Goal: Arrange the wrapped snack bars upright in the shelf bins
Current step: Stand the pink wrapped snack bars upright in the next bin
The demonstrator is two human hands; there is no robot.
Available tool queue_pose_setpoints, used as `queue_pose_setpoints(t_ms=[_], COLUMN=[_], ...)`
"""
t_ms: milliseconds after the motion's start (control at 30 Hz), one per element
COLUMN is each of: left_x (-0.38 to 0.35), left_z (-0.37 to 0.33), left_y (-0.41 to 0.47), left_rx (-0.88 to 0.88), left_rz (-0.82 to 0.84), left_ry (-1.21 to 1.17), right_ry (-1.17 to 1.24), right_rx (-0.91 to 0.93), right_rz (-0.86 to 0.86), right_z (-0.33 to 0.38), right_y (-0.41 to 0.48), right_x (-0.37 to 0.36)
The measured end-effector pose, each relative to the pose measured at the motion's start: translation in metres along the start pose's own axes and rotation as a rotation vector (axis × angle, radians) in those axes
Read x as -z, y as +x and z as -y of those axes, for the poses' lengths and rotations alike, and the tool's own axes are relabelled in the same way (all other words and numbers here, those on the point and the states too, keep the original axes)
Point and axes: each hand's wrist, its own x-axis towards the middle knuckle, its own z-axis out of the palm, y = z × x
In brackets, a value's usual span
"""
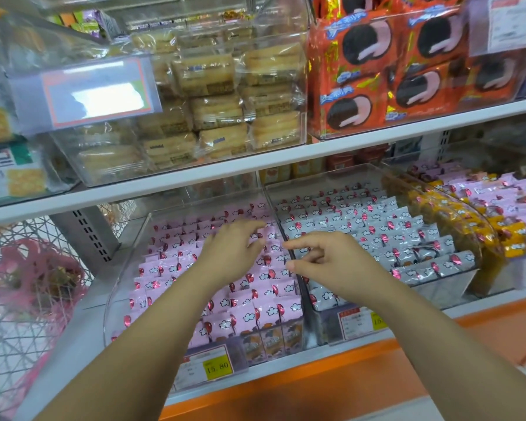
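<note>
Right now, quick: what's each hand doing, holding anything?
Left hand: open, fingers over the pink snack bars, gripping none.
Right hand: open, loosely curled, empty.

Shop, snack aisle. White shelves (255, 165) running left to right, one above another. Clear bins (119, 284) sitting on them, holding rows of wrapped bars (255, 314); cookie packs (362, 71) filling far right bin. Price tag (216, 367) showing 15.80 on near bin front. More tags (359, 323) hanging right and far left. Wire rack (22, 268) standing at left.
</note>
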Motion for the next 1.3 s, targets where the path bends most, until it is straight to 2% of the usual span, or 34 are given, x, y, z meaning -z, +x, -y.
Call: queue_pose_setpoints(t_ms=[100, 167, 300, 433, 567, 700, 833, 1067, 1167, 1300], left_x=[-0.006, -0.011, -0.003, 0.015, 0.018, 0.008, 0.01, 0.016, 0.013, 0.017], left_z=[0.006, 0.007, 0.006, 0.032, 0.061, 0.071, 0.077, 0.083, 0.086, 0.091], left_y=[-0.011, -0.009, -0.011, -0.045, -0.08, -0.078, -0.067, -0.05, -0.045, -0.044], left_rx=[0.031, 0.073, 0.078, 0.181, 0.33, 0.336, 0.315, 0.299, 0.284, 0.267], left_rz=[0.269, 0.327, 0.258, 0.093, 0.166, 0.17, 0.181, 0.184, 0.145, 0.197], left_ry=[0.247, 0.301, 0.195, 0.181, 0.196, 0.186, 0.185, 0.149, 0.163, 0.16], right_ry=[-0.041, -0.062, -0.085, -0.491, -0.583, -0.748, -0.821, -0.829, -0.873, -0.861], right_rx=[0.024, 0.036, 0.031, 0.201, 0.301, 0.108, -0.048, -0.077, -0.083, -0.074], right_rz=[-0.028, -0.037, -0.031, -0.104, 0.143, 0.307, 0.324, 0.302, 0.33, 0.402], right_z=[0.0, 0.0, 0.003, 0.017, 0.04, 0.041, 0.035, 0.038, 0.042, 0.046], right_y=[-0.001, 0.0, -0.001, -0.01, -0.012, 0.021, 0.058, 0.082, 0.084, 0.081], right_x=[-0.003, -0.004, -0.002, -0.013, -0.048, -0.076, -0.088, -0.091, -0.088, -0.076])
